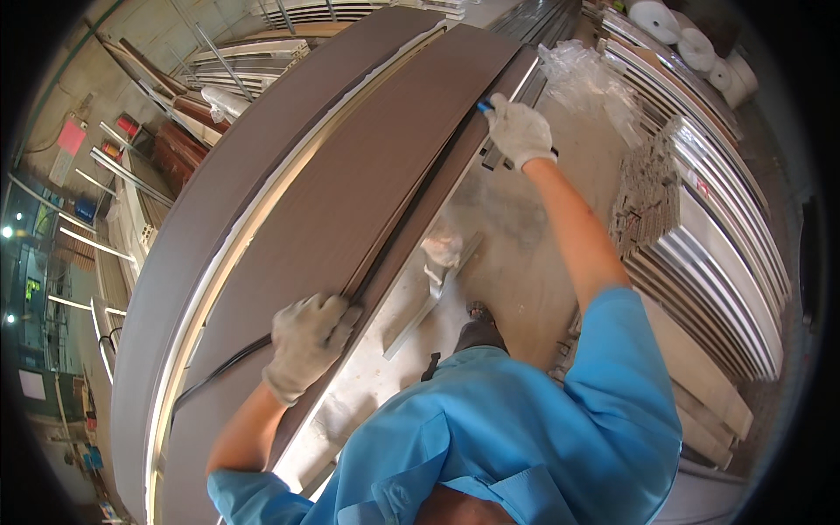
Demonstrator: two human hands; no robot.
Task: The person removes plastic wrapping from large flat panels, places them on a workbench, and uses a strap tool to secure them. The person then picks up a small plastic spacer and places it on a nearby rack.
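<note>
A long brown panel [337,201] lies before me, with a dark groove along its right edge. My left hand [308,343], in a pale work glove, is closed on a black flexible strip [226,362] at the near part of that groove. The strip's loose end trails left across the panel. At the far part of the same edge, my right hand [521,133], also gloved, is closed on a small blue-ended tool [484,106]. The fingers hide most of the tool, so its kind does not show.
Another brown panel [179,262] lies to the left, beyond a cream edge. Stacked long profiles [713,289] stand on the right, below white rolls [696,45]. Crumpled clear plastic [591,83] lies beyond my right hand. A metal bar [429,302] rests on the floor.
</note>
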